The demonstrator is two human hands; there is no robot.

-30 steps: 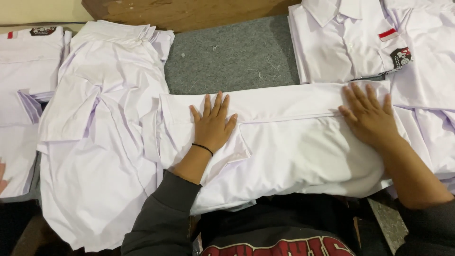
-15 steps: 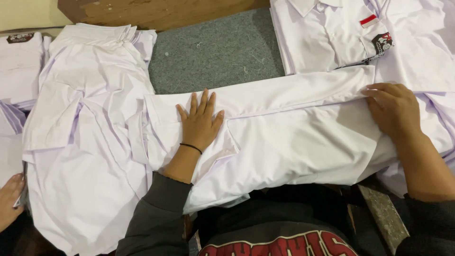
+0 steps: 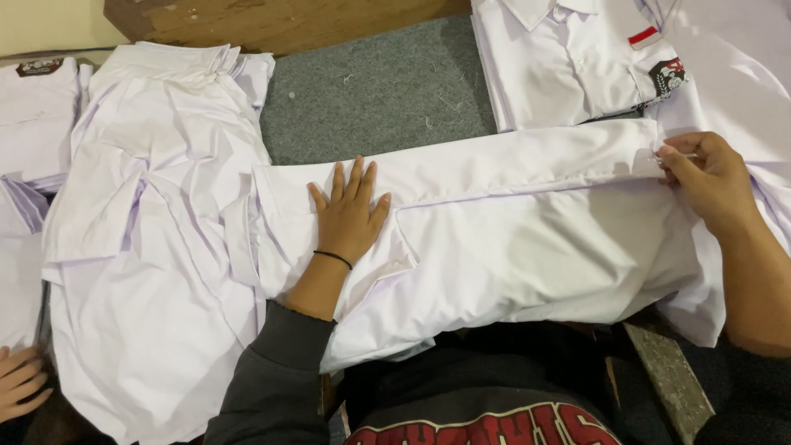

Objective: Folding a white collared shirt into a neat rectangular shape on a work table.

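Observation:
A white shirt (image 3: 527, 247) lies folded lengthwise across the grey felt surface (image 3: 371, 91) in front of me. My left hand (image 3: 348, 213) rests flat on its left part, fingers spread, a thin black band on the wrist. At the shirt's right end, my right hand (image 3: 710, 180) pinches the edge of the cloth between thumb and fingers.
A crumpled pile of white shirts (image 3: 156, 239) lies to the left. Folded white shirts with a dark badge (image 3: 593, 66) sit at the back right, another (image 3: 33, 115) at far left. Another person's hand (image 3: 21, 381) shows at the bottom left. A wooden edge (image 3: 272, 21) runs behind.
My right hand slid right along the shirt and went from lying flat to pinching its end. My left hand stayed pressed on the cloth.

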